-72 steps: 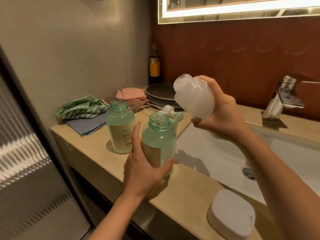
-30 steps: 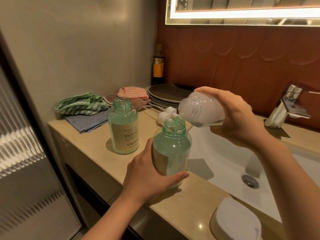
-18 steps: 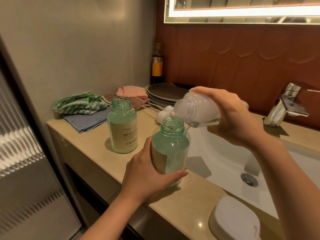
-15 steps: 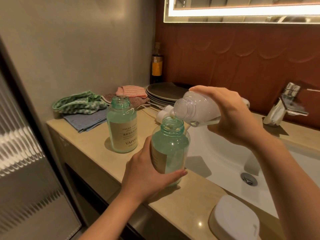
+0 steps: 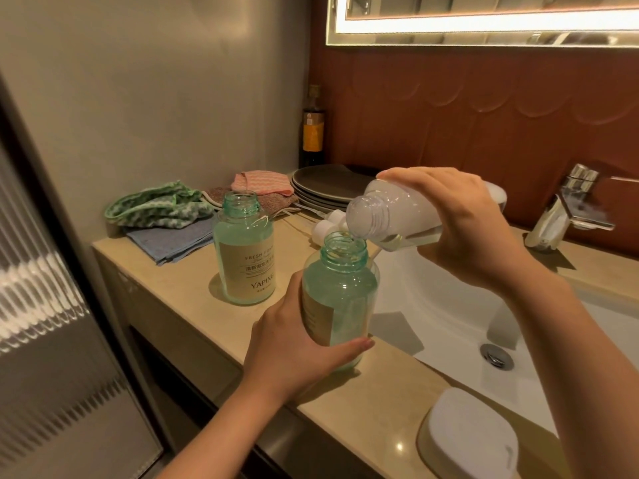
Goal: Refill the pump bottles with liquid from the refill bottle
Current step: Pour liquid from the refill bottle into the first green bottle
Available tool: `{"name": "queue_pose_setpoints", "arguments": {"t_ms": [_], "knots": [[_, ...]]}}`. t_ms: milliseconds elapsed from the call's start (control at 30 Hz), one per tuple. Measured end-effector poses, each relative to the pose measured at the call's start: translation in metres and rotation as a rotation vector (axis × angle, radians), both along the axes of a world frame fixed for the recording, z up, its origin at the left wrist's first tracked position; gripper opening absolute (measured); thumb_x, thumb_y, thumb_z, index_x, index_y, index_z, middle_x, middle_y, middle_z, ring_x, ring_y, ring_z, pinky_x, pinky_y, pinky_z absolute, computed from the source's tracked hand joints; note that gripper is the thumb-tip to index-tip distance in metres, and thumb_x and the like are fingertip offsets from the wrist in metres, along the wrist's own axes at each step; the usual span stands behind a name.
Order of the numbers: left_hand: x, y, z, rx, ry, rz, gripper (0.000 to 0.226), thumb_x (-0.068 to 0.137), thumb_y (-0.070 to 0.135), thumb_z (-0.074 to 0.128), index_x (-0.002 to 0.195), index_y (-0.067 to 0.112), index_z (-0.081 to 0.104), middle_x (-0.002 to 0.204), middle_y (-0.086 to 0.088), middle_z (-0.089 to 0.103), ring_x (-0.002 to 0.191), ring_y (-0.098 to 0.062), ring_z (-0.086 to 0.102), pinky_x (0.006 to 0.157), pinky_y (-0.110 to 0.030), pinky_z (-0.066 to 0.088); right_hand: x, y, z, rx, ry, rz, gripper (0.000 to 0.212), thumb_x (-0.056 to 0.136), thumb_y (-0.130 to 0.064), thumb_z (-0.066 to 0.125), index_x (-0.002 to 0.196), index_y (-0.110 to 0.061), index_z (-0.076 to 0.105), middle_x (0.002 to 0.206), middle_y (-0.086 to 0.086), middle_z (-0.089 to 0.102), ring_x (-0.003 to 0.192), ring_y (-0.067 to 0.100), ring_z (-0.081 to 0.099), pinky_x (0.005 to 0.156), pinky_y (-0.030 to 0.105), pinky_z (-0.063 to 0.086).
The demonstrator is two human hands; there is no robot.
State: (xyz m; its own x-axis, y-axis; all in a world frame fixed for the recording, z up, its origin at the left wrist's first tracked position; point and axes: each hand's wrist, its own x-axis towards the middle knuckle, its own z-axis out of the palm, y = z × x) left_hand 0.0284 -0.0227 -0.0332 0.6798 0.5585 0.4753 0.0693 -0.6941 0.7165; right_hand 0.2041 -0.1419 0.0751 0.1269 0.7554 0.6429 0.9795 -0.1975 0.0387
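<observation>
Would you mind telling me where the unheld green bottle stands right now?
In the head view, the unheld bottle stands on the counter, left of the held bottle and just before the cloths.

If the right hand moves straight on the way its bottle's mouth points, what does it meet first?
Probably the rim of the green bottle in the left hand: the refill bottle in the right hand tilts down-left, mouth just above that rim. Depth is uncertain.

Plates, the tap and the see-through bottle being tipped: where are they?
plates point(image 5: 326, 182): head view, dark face of the top plate.
tap point(image 5: 553, 219): head view, its shiny body.
refill bottle point(image 5: 401, 213): head view, its cloudy shoulder.
</observation>
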Motion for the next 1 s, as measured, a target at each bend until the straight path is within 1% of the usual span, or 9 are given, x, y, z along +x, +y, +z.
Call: {"name": "queue_pose_setpoints", "arguments": {"t_ms": [133,267,533,633,733,800,867,900,1000], "knots": [[0.0003,-0.0007,0.0001,-0.002,0.007,0.006,0.074,0.041,0.079,0.064,0.103,0.063,0.027,0.093,0.040,0.048,0.087,0.014,0.047,0.083,-0.023,0.046,-0.0011,-0.0001,0.0008,-0.003,-0.010,-0.001,0.086,0.062,-0.002,0.083,0.135,-0.023,0.045,0.127,0.006,0.057,0.117,0.030,0.050,0.097,0.049,0.035],[-0.0002,-0.0002,0.0002,0.003,0.024,0.005,0.075,0.041,0.080,0.063,0.102,0.067,0.021,0.093,0.040,0.046,0.090,0.027,0.041,0.081,-0.019,0.041,-0.0013,-0.0001,0.0008,0.000,-0.017,-0.008,0.086,0.062,-0.002,0.083,0.135,-0.024,0.045,0.127,0.006,0.057,0.117,0.030,0.050,0.097,0.049,0.035],[-0.0011,-0.0007,0.0016,-0.011,0.022,-0.001,0.078,0.039,0.081,0.064,0.101,0.069,0.018,0.093,0.043,0.047,0.092,0.027,0.042,0.080,-0.018,0.042,-0.0009,-0.0008,0.0017,-0.006,-0.017,0.001,0.084,0.062,-0.001,0.082,0.135,-0.023,0.046,0.127,0.005,0.057,0.116,0.030,0.050,0.096,0.041,0.030],[-0.0010,-0.0006,0.0022,-0.010,0.023,-0.010,0.077,0.038,0.081,0.063,0.099,0.071,0.017,0.095,0.050,0.044,0.091,0.029,0.041,0.074,-0.011,0.038,-0.0010,-0.0008,0.0014,-0.008,-0.011,0.001,0.085,0.062,-0.001,0.082,0.135,-0.024,0.046,0.127,0.005,0.057,0.116,0.030,0.049,0.096,0.044,0.032],[-0.0009,0.0008,0.0008,-0.011,0.005,-0.015,0.076,0.039,0.084,0.061,0.102,0.068,0.021,0.093,0.047,0.046,0.092,0.025,0.044,0.074,-0.006,0.036,-0.0007,-0.0006,0.0014,-0.008,-0.015,0.001,0.085,0.061,-0.001,0.082,0.135,-0.024,0.045,0.126,0.005,0.057,0.115,0.030,0.050,0.095,0.045,0.033],[-0.0008,0.0020,-0.0010,-0.022,-0.011,-0.035,0.073,0.044,0.090,0.053,0.105,0.064,0.025,0.095,0.043,0.049,0.094,0.020,0.047,0.076,-0.011,0.041,-0.0003,-0.0007,0.0016,-0.005,-0.018,0.001,0.085,0.061,0.000,0.082,0.134,-0.024,0.045,0.126,0.005,0.057,0.115,0.030,0.050,0.095,0.044,0.033],[-0.0007,0.0028,-0.0025,-0.040,-0.037,-0.068,0.070,0.053,0.095,0.038,0.112,0.059,0.027,0.100,0.038,0.052,0.095,0.010,0.053,0.080,-0.026,0.047,-0.0001,-0.0008,0.0015,-0.005,-0.016,0.006,0.085,0.061,0.000,0.082,0.134,-0.024,0.046,0.126,0.005,0.057,0.115,0.029,0.050,0.094,0.042,0.031],[-0.0009,0.0031,-0.0032,-0.044,-0.052,-0.082,0.070,0.056,0.095,0.031,0.114,0.057,0.028,0.102,0.036,0.054,0.097,0.006,0.054,0.082,-0.030,0.047,0.0000,-0.0008,0.0013,-0.005,-0.013,0.007,0.084,0.061,0.000,0.081,0.134,-0.024,0.046,0.126,0.005,0.057,0.115,0.029,0.050,0.094,0.041,0.030],[-0.0014,0.0032,-0.0037,-0.041,-0.069,-0.100,0.064,0.061,0.095,0.018,0.116,0.061,0.026,0.103,0.042,0.054,0.096,0.006,0.053,0.080,-0.031,0.045,0.0001,-0.0008,0.0011,-0.006,-0.009,0.008,0.085,0.061,0.000,0.082,0.134,-0.024,0.045,0.126,0.005,0.057,0.115,0.029,0.050,0.094,0.041,0.030]]}}
